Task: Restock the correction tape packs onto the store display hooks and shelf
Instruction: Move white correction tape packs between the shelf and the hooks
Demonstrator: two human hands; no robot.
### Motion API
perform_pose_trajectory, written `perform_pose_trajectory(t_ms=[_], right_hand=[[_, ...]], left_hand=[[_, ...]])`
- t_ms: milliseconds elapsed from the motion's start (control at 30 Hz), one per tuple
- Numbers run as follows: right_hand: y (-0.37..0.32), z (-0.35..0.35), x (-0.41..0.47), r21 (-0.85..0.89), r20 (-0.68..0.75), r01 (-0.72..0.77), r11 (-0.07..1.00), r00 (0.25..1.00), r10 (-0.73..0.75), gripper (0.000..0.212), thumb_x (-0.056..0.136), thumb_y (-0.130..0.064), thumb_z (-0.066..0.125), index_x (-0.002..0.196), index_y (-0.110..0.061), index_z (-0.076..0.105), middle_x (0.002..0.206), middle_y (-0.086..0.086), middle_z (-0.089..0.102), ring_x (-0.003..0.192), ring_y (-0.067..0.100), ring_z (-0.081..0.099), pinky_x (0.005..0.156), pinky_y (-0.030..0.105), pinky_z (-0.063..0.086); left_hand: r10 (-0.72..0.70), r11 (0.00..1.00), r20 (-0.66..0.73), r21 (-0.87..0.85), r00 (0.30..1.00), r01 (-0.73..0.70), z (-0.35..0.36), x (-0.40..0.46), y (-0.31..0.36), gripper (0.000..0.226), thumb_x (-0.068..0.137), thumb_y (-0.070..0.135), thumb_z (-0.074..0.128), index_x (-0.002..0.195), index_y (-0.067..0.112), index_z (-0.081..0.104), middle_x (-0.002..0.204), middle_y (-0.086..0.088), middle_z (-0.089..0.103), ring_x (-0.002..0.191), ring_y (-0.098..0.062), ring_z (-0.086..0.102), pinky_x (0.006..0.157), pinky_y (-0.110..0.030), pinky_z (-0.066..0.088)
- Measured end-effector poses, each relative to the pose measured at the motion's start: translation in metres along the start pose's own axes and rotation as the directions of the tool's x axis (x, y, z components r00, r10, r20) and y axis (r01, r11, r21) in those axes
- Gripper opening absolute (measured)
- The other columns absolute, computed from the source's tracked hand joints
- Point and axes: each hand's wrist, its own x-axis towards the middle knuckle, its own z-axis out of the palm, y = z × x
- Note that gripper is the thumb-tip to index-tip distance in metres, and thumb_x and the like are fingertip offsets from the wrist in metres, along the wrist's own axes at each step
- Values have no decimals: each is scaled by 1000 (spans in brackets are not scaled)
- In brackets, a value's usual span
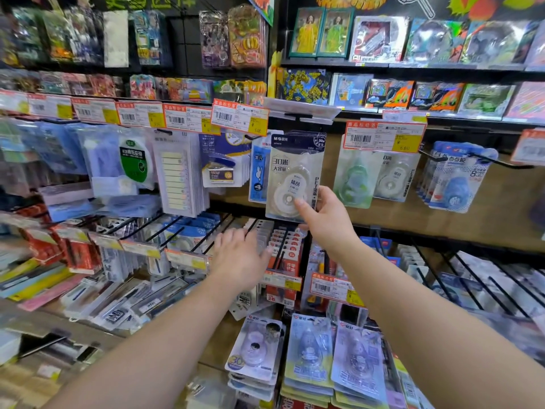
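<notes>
A white correction tape pack [290, 172] with a dark header hangs at the middle hook under an upturned clear price flap [300, 111]. My right hand [324, 214] pinches its lower right corner, thumb on the front blister. My left hand [239, 255] reaches lower, fingers relaxed and holding nothing, over a row of small packs on a lower hook [283, 243]. More correction tape packs, green and white [374, 175], hang to the right. Flat piles of purple-blue packs [309, 349] lie on the shelf below.
Blue glue tape packs [454, 178] hang at the far right on a long bare hook [501, 163]. Sticky notes, staples and tape rolls hang to the left. Black wire hooks with orange price tags [333, 287] stick out at waist height. Toy boxes fill the upper shelves.
</notes>
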Motion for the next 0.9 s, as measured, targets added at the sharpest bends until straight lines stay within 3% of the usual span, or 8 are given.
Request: perform_pose_trajectory(t_ms=[500, 633, 900], right_hand=[[11, 1, 36, -16, -29, -97, 995, 995, 97, 48, 95, -39, 60, 137, -21, 45, 133, -3, 58, 117, 20, 59, 97, 46, 53], [15, 4, 53, -35, -40, -153, 988, 988, 152, 61, 91, -46, 60, 143, -21, 40, 142, 0, 52, 126, 25, 54, 101, 49, 49], [5, -1, 60, -179, -77, -210, 961, 977, 200, 57, 97, -39, 56, 144, -11, 40, 139, 7, 54, 124, 26, 53, 104, 38, 45]], left_hand=[[36, 999, -2, 23, 999, -36, 5, 9, -1, 64, 98, 59, 27, 147, 17, 37, 150, -7, 41, 140, -26, 30, 116, -42, 19], [43, 999, -2, 16, 999, -43, 3, 14, -2, 64, 98, 58, 29, 147, 18, 36, 150, -7, 41, 141, -26, 30, 117, -43, 18], [63, 998, 14, 3, 998, -63, -3, 18, -2, 66, 98, 59, 27, 149, 17, 32, 152, -7, 38, 142, -26, 28, 118, -43, 18]])
